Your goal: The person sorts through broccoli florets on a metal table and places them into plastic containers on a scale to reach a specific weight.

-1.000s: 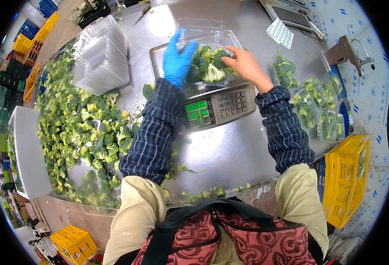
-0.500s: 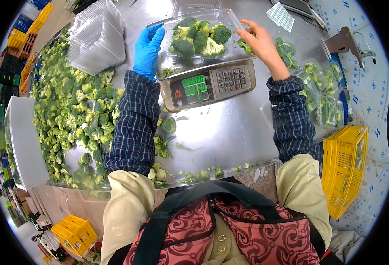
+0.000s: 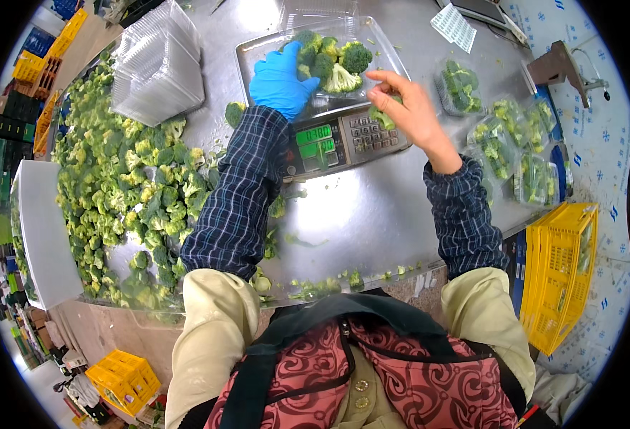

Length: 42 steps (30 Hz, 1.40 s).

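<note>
My left hand (image 3: 280,82), in a blue glove, lies over the left side of a clear plastic box (image 3: 361,91) of broccoli florets (image 3: 342,79). Its fingers are spread at the florets; whether they press on any is hidden. The box rests on the metal tray (image 3: 247,64) of a digital scale (image 3: 329,149) with a lit green display. My bare right hand (image 3: 411,111) hovers near the tray's right front corner, thumb and forefinger apart. Under its curled lower fingers sits a small broccoli floret (image 3: 383,119).
Loose broccoli (image 3: 136,193) covers the left of the metal table (image 3: 372,222). Nested clear boxes (image 3: 157,68) stand behind it. Filled boxes (image 3: 460,89) sit at the right, by a label sheet (image 3: 453,27). A yellow crate (image 3: 558,279) stands beyond the right edge.
My left hand has moved from the box's left edge in over the florets. My right hand has let go of the box's right edge and drawn nearer me, carrying the small floret.
</note>
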Available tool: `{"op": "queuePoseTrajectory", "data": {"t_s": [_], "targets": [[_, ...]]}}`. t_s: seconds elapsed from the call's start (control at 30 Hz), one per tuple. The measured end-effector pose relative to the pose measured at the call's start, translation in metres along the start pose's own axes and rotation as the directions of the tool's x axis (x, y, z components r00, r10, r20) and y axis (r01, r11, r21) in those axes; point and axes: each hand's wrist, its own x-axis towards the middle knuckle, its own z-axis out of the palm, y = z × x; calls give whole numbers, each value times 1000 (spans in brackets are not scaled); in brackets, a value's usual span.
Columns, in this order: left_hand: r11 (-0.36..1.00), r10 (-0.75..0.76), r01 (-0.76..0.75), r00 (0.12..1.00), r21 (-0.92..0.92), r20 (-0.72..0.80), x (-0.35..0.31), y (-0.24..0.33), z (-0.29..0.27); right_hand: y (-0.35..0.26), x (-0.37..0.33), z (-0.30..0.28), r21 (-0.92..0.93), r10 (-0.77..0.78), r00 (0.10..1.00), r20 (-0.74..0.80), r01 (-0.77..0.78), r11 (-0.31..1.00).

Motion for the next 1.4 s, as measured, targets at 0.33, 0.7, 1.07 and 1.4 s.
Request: {"op": "queuePoseTrajectory", "data": {"t_s": [0.33,0.7,1.07,1.4], "targets": [[761,-334,138,921,-633,-201,-103,-61,-88,22,-99,63,97,156,970,188,-176,980],[694,-717,705,696,-148,-45,-301,-170,-82,19,-188,152,-244,150,846,512,-24,969],[874,-416,426,905,233,-93,-251,-126,-103,21,-191,152,-209,109,842,529,5,978],[980,-149,177,957,-93,247,-224,-60,-21,8,-179,143,-190,-30,889,457,130,973]]}}
